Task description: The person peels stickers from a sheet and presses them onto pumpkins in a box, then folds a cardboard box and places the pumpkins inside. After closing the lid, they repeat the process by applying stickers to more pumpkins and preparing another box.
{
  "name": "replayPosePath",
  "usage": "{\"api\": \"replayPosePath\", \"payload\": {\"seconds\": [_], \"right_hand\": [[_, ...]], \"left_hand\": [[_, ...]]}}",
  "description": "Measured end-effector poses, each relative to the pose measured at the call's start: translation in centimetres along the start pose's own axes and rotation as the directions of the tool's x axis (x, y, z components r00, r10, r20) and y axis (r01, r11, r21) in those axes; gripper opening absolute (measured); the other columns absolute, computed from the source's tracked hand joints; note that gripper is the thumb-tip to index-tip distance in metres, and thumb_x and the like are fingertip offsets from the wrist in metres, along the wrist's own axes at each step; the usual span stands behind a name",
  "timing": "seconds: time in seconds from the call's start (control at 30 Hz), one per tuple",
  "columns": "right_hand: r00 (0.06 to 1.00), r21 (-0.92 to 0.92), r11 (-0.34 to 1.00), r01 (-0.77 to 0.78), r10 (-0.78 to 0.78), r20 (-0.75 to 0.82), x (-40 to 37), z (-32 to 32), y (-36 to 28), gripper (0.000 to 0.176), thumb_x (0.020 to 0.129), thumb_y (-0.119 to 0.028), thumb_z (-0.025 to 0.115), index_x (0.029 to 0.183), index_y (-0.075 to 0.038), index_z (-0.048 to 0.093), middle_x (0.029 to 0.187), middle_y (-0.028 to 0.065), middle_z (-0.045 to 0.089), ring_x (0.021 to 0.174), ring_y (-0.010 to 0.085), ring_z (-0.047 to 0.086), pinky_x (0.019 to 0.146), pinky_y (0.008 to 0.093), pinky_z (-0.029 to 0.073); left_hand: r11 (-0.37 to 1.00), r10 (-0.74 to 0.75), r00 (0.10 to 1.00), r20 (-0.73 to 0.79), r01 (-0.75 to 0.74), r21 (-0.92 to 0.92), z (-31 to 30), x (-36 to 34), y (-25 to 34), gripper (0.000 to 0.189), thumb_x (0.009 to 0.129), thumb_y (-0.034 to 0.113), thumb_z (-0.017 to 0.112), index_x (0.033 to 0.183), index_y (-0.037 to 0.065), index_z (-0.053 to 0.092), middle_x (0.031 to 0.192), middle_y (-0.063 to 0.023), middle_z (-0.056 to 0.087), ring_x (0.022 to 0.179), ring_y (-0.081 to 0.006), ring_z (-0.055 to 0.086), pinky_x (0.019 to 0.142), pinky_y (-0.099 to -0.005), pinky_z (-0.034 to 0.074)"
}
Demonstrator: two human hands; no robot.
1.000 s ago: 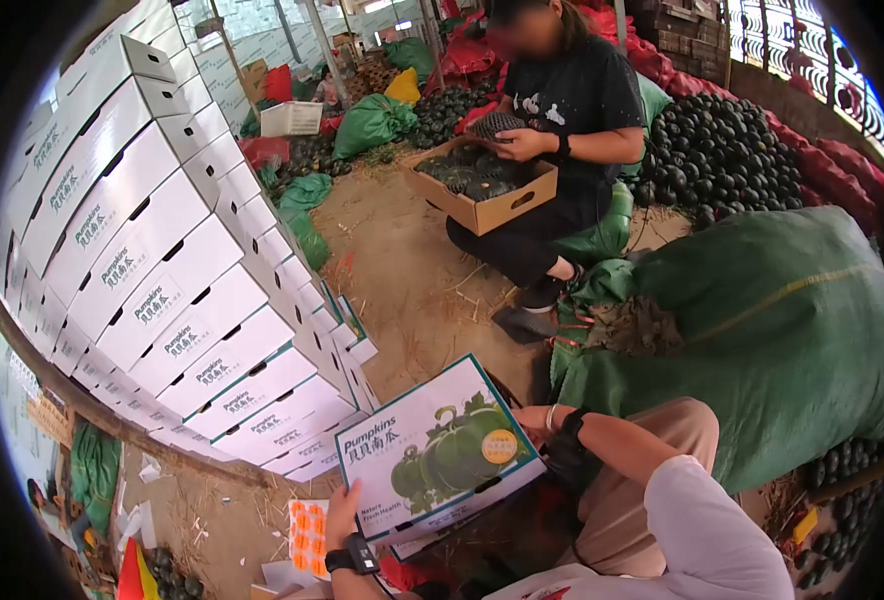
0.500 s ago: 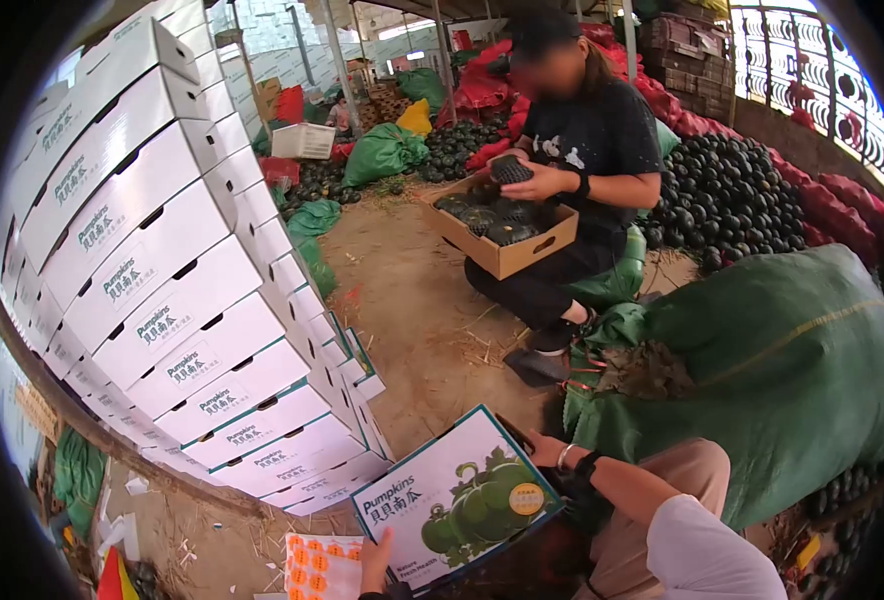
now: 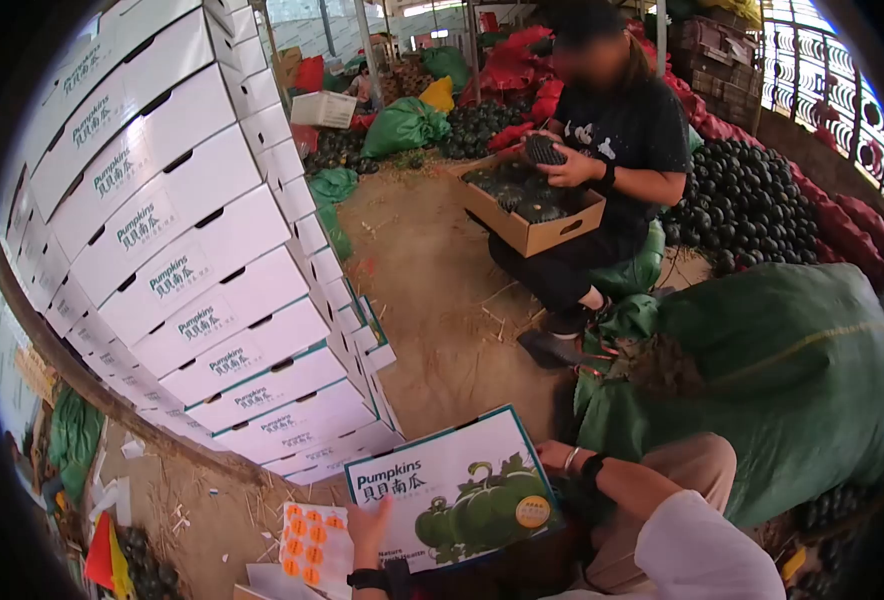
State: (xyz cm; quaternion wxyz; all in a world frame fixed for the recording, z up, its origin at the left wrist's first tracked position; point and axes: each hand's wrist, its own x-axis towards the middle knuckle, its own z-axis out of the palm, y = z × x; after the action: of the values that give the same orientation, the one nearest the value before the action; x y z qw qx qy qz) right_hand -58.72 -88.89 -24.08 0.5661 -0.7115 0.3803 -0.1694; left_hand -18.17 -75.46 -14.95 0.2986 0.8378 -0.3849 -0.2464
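A white carton printed "Pumpkins" with green pumpkins and a teal border lies lid up, low in front of me, near my knee. My left hand grips its left edge, thumb over the printed top. At the carton's right edge my right hand holds on, its fingers partly hidden by the side. Beside my left hand is a white sheet of round orange stickers.
Stacked white cartons tower at left. A seated person holds a netted pumpkin over an open cardboard box of dark pumpkins. A big green sack stands at right, before a pumpkin heap.
My left hand has moved up along the carton's left side, and the carton is turned slightly flatter. My right hand stays at its right edge. The whole view has shifted a little.
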Motion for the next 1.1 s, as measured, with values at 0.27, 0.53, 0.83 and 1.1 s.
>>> {"api": "replayPosePath", "payload": {"seconds": [0.27,0.53,0.83,1.1], "right_hand": [[0.875,0.445,0.757,-0.479,0.451,0.174,-0.3,-3.2,-3.8,0.035,0.077,-0.016,0.063,0.107,0.001,0.059,0.097,0.0048,0.063,0.082,0.0161,0.06,0.073,0.0307,0.049],[0.779,-0.516,0.668,-0.536,0.154,-0.608,1.4,4.1,-12.0,0.062,0.084,-0.04,0.047,0.127,-0.003,0.021,0.098,0.0286,0.054,0.092,0.0399,0.056,0.076,0.0465,0.046],[0.815,-0.526,0.688,-0.5,0.167,-0.555,3.9,3.3,-6.1,0.057,0.089,-0.045,0.033,0.131,-0.006,0.028,0.097,0.0284,0.058,0.086,0.0463,0.055,0.072,0.0515,0.043],[0.795,-0.462,0.741,-0.487,0.157,-0.586,4.1,5.0,-7.1,0.061,0.087,-0.045,0.038,0.132,-0.007,0.025,0.103,0.0273,0.056,0.088,0.0446,0.055,0.072,0.0503,0.044]], "left_hand": [[0.992,-0.043,0.999,0.015,0.041,0.123,0.7,-0.3,0.3,0.083,0.064,0.06,0.063,0.102,-0.011,0.045,0.098,-0.0283,0.057,0.095,-0.0402,0.055,0.081,-0.0438,0.044],[0.997,0.017,1.0,0.0,-0.017,0.072,-1.1,-2.3,4.0,0.064,0.067,0.052,0.066,0.099,-0.004,0.057,0.089,-0.0238,0.061,0.086,-0.0379,0.058,0.075,-0.0433,0.046],[0.981,-0.193,0.979,-0.062,0.193,-0.003,2.8,-1.2,-1.3,0.06,0.085,0.052,0.041,0.107,-0.003,0.049,0.099,-0.0279,0.056,0.095,-0.0425,0.053,0.079,-0.0475,0.043],[0.969,-0.233,0.972,-0.009,0.231,-0.082,2.6,-0.8,-1.7,0.057,0.088,0.05,0.035,0.109,-0.001,0.048,0.1,-0.0261,0.057,0.098,-0.0406,0.052,0.082,-0.0479,0.042]]}}
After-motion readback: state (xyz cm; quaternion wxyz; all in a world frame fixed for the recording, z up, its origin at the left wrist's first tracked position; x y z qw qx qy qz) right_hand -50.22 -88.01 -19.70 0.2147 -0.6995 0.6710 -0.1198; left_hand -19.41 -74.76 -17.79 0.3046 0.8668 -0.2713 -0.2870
